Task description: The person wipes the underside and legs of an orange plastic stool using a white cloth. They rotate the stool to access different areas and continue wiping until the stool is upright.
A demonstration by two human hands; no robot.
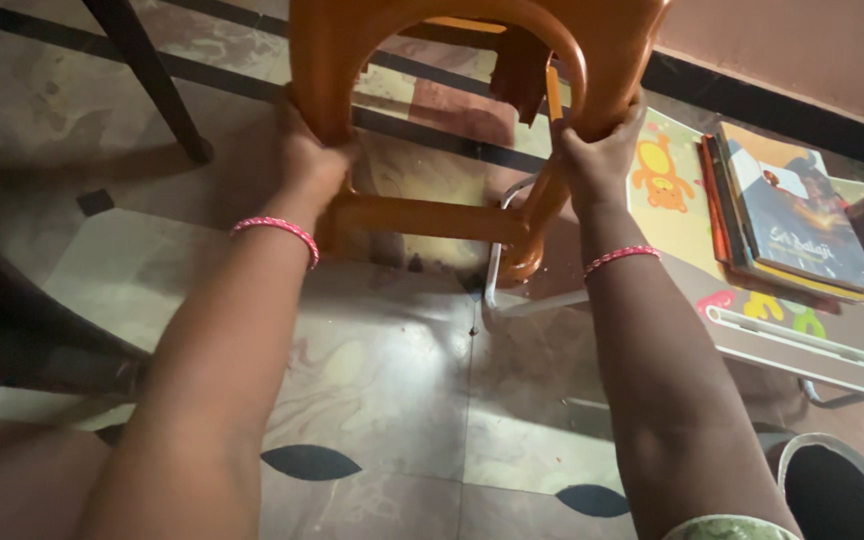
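A home room: patterned marble floor (392, 380), children's study table (802, 340), stacked books (792, 215)

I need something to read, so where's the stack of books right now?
In the head view the stack of books lies at the right edge, on a low child's table with cartoon prints, just right of the right hand gripping the orange plastic stool.
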